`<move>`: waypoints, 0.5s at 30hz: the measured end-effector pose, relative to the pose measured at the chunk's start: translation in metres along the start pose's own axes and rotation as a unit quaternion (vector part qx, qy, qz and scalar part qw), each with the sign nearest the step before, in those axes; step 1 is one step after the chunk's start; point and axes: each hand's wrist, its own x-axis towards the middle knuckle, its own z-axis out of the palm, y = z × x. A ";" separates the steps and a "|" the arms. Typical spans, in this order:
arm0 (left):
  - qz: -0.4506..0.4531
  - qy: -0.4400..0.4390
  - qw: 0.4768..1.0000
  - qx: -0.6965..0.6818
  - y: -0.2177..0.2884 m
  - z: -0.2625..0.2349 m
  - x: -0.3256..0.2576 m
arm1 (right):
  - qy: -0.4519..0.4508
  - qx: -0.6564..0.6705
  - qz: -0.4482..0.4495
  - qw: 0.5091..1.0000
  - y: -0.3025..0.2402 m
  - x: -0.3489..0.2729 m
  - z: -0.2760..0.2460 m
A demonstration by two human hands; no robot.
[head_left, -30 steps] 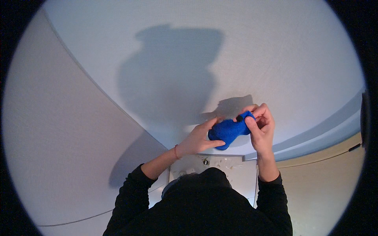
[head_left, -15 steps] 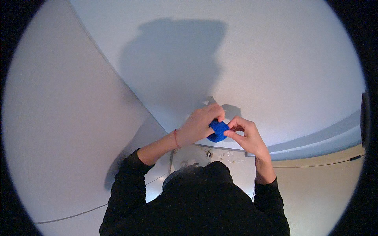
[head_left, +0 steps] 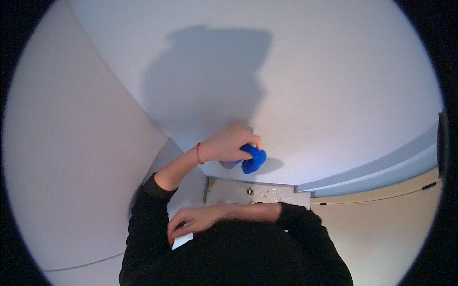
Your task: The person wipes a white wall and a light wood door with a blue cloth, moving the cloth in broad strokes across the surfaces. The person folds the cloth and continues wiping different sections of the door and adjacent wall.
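A soft-looking blue textured piece [head_left: 254, 159], rounded and folded, is in my left hand [head_left: 229, 142]. My fingers and thumb close round its upper left side, and a red cord circles that wrist. The hand is close in front of the pale wall. My right hand [head_left: 196, 222] has crossed low over my chest and lies beside my left sleeve [head_left: 151, 214]. Its fingers curl downward, slightly blurred. A small bright white patch [head_left: 182, 241] shows just under them; whether it is a held thing or the surface behind cannot be told.
A pale wall [head_left: 324, 86] rises ahead and meets another wall [head_left: 67, 143] at a corner on the left. A white ledge with small marks and a dark round spot [head_left: 250, 191] lies below. At the right are a blue-grey band [head_left: 381, 164] and a cream panel [head_left: 372, 229].
My right hand has let go of the blue piece and swung down and left across my chest. My left hand has moved slightly left with the piece.
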 end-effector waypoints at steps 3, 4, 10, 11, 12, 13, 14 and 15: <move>-0.020 -0.037 0.996 -0.073 0.004 0.004 0.002 | -0.111 0.067 0.009 0.992 0.031 0.021 0.014; -0.042 -0.064 0.994 -0.075 0.005 0.006 0.003 | -0.140 0.079 0.013 0.987 0.033 0.020 0.015; -0.006 -0.078 0.989 -0.127 0.004 0.020 0.004 | -0.170 0.113 -0.005 0.979 0.014 0.002 0.018; 0.003 -0.084 0.985 -0.154 0.004 0.024 0.004 | -0.180 0.117 -0.022 0.976 0.015 0.002 0.019; -0.003 -0.089 0.986 -0.141 0.004 0.028 0.003 | -0.189 0.139 -0.022 0.972 0.017 0.002 0.021; 0.005 -0.091 0.986 -0.139 0.004 0.031 0.003 | -0.198 0.161 -0.021 0.967 0.020 0.002 0.023; -0.003 -0.101 0.987 -0.128 0.004 0.033 0.003 | -0.202 0.188 -0.027 0.961 0.021 0.003 0.025; 0.002 -0.102 0.985 -0.137 0.004 0.036 0.003 | -0.186 0.173 -0.034 0.967 0.024 0.003 0.026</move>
